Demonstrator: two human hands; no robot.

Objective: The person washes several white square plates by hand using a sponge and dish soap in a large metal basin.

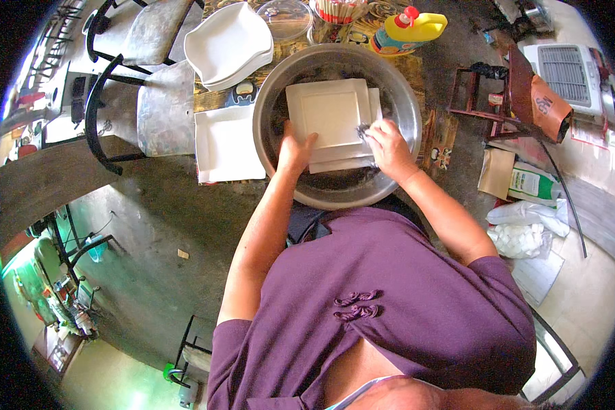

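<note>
A wide metal basin is in front of me, with a square white plate inside it. My left hand grips the plate by its lower left side, the thumb over the rim. Pinched in the fingers of my right hand is a dark scouring pad, which looks like steel wool, at the plate's right rim. Under this plate lie other white plates, their edges showing at the right and bottom. The basin's floor is mostly hidden by them.
Left of the basin, a stack of curved white dishes and a square white dish rest on the patterned table. Behind it stand a yellow detergent bottle, a chopstick holder and a clear round lid. A chair adjoins the table's left side.
</note>
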